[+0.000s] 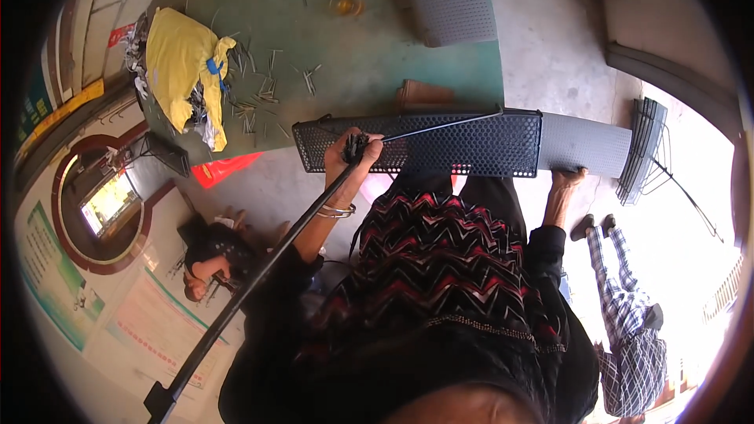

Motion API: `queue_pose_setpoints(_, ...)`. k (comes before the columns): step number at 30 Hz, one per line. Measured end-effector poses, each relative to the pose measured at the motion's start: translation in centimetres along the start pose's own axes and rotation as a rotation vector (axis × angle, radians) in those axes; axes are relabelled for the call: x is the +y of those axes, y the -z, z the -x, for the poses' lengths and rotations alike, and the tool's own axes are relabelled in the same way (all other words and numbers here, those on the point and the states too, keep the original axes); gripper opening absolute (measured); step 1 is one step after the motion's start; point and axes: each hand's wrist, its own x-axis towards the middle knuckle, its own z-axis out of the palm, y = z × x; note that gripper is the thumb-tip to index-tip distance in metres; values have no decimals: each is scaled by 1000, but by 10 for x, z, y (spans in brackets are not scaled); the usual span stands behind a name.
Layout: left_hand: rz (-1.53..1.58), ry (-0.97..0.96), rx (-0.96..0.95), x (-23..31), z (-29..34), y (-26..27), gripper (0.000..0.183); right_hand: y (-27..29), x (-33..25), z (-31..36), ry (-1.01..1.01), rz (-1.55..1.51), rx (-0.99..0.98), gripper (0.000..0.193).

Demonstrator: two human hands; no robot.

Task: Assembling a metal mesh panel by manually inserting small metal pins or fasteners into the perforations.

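A long black perforated metal panel (424, 141) with a raised rim is held level in front of my body, along the table's near edge. My left hand (353, 161) is closed around a black metal pole (259, 271) and the dark joint on it. From that joint a thin rod runs right across the panel to its far rim. The pole slants down to the lower left and ends in a short crosspiece. A grey dotted sheet (585, 144) sticks out past the panel's right end. My right hand (569, 179) grips its lower edge; some fingers are hidden underneath.
On the green table (267, 0) lie a yellow bag (181, 63), scattered thin strips, brown pieces (424, 94) and more grey dotted sheets (452, 0). A black rack (644, 149) stands right. One person (212, 255) is at lower left, another (628, 330) at lower right.
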Motion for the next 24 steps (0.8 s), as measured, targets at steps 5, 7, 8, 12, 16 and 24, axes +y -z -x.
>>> queue_pose_setpoints(5, -78, 36, -41, 3, -2, 4, 21, -4, -6, -1, 46, 68, -18, 67)
queue_pose_setpoints(7, 7, 45, -23, 0, -3, 4, 21, -6, -7, -3, 62, 101, -8, 68)
queue_pose_setpoints(8, 9, 49, -24, 0, -5, 4, 21, -6, -9, -4, 43, 98, -22, 69)
queue_pose_setpoints(12, -1, 62, -14, 4, -11, 3, 20, -15, 7, -1, 4, 65, -48, 72)
queue_pose_setpoints(16, 5, -13, -57, 12, -21, -12, 17, -12, 35, 19, 7, 138, -217, 73)
queue_pose_setpoints(24, -54, -17, -40, 14, -18, -10, 21, 5, 9, 2, -90, -130, 63, 67)
